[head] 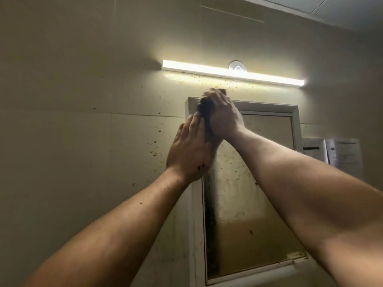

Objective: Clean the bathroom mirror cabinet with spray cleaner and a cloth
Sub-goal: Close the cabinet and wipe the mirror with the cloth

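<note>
A dark brown crumpled cloth (pixel 204 113) is seen against a white-framed mirror cabinet (pixel 297 126), whose yellowish mirror glass (pixel 248 204) is dotted with brown specks. The beige tiled wall (pixel 83 141) is likewise speckled brown beneath a white glowing light bar (pixel 228 72).

Both arms are bare along all that shows. The left forearm (pixel 124 224) carries a small dark fleck (pixel 141 203) at mid-length and finer ones nearer the wrist. The back of the left grip (pixel 189 150) bears a cluster of dark specks (pixel 200 166) at its 5 o'clock corner, just above the wrist. The right forearm (pixel 300 193) shows fine hairs along its upper edge; the right grip (pixel 222 117) is blurred.
</note>
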